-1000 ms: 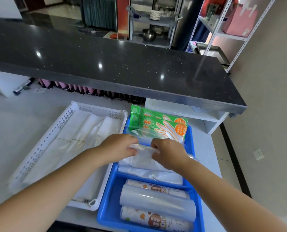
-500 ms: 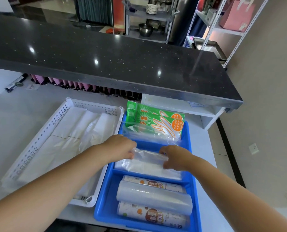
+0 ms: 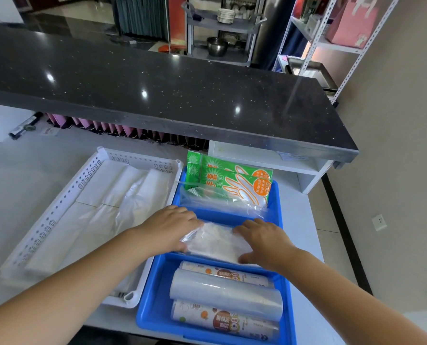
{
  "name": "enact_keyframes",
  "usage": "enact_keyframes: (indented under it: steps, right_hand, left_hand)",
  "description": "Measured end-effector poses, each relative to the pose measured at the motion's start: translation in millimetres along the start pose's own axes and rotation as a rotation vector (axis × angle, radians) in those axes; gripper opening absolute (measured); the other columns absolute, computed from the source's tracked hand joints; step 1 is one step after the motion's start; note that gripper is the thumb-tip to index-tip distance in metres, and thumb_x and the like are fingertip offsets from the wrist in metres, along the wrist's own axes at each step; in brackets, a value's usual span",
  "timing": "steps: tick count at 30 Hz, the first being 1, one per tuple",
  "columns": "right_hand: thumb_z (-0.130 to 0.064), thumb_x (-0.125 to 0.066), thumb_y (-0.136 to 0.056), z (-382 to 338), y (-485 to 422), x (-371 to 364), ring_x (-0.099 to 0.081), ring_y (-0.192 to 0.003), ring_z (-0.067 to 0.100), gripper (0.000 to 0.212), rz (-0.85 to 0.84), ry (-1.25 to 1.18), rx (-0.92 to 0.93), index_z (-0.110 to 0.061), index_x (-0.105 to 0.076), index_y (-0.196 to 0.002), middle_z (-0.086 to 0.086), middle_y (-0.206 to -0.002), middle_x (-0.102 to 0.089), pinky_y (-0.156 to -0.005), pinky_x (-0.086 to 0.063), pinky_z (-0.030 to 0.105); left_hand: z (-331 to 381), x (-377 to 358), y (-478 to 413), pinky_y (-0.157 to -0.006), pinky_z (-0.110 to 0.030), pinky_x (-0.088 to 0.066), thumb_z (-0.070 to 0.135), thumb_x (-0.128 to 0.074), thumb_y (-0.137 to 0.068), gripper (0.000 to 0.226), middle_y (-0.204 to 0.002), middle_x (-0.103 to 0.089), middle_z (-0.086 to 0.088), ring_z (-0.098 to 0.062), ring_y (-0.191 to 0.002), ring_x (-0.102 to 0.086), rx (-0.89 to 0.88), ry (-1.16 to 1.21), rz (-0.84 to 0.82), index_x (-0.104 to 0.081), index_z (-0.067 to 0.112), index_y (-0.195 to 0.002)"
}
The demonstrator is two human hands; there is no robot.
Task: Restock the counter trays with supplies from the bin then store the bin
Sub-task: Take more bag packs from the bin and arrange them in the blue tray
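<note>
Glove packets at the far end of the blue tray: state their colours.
The glove packets are bright green with an orange circle and white hand outlines, clearest in the head view.

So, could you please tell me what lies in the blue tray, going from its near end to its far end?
Printed roll of plastic wrap → clear plastic roll → second printed roll → clear packet of plastic bags under both hands → green glove packets.

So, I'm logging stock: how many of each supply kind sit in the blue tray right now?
Green glove packs: 2
Rolls: 3
Clear bag stacks: 1, under both hands
Total: 6
</note>
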State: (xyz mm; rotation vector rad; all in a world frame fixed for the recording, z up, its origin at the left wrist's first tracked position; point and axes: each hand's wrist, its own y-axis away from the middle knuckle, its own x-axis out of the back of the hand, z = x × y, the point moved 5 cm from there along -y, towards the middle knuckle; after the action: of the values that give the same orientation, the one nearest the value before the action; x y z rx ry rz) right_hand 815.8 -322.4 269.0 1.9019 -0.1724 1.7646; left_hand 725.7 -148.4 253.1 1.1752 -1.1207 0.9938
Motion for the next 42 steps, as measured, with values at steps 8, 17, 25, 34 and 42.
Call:
enact_keyframes:
  steps: [8,17,25,34,42]
  right_hand:
    - [-0.043,-0.059,-0.084,6.6,0.7,13.1,-0.052,-0.109,0.023,0.049,0.141,-0.05,-0.003,-0.022,-0.049,-0.127,0.001,-0.119,-0.057,-0.084,-0.049,0.036]
    - [-0.01,-0.058,-0.086,24.7,-15.3,29.3,-0.051,-0.115,0.028,0.047,0.441,-0.082,-0.022,-0.014,-0.049,-0.132,0.005,-0.13,-0.055,-0.092,-0.042,0.039]
    - [-0.016,-0.053,-0.09,46.5,-36.1,17.3,-0.052,-0.112,0.027,0.042,0.331,-0.189,-0.052,-0.023,-0.049,-0.131,0.005,-0.124,-0.061,-0.091,-0.043,0.038]
    - [-0.021,-0.048,-0.09,64.4,-47.4,14.0,-0.061,-0.086,0.033,0.023,0.262,-0.218,-0.091,-0.021,-0.052,-0.113,0.011,-0.104,-0.067,-0.063,-0.044,0.031]
    - [-0.016,-0.07,-0.072,56.6,-47.4,22.8,-0.058,-0.054,0.032,0.018,0.283,0.112,0.009,-0.012,-0.064,-0.089,0.014,-0.068,-0.067,-0.048,-0.039,0.028]
  left_hand:
    - [-0.3,26.9,-5.5,-0.097,-0.027,-0.033,0.026,-0.058,-0.082,0.05,-0.128,-0.053,0.004,-0.017,-0.119,-0.046,0.077,0.168,0.201,-0.048,0.027,-0.131]
    - [-0.9,33.0,-49.2,-0.107,-0.033,-0.024,0.007,-0.049,-0.088,0.059,-0.143,-0.043,0.001,-0.02,-0.129,-0.037,0.126,0.014,0.266,-0.03,0.02,-0.143]
    - [-10.4,27.5,-66.4,-0.092,-0.033,-0.033,0.015,-0.047,-0.091,0.034,-0.117,-0.059,-0.002,-0.023,-0.108,-0.048,0.191,0.147,0.074,-0.054,0.021,-0.124]
    - [-33.3,23.7,-69.6,-0.05,-0.027,-0.025,-0.002,-0.043,-0.08,0.024,-0.067,-0.041,0.0,-0.023,-0.068,-0.044,0.344,0.256,-0.103,-0.046,0.021,-0.076]
    - [-37.3,21.3,-63.5,-0.098,-0.028,-0.023,0.013,-0.055,-0.081,0.013,-0.095,-0.061,0.003,-0.018,-0.11,-0.043,0.263,-0.125,0.109,-0.06,0.019,-0.091]
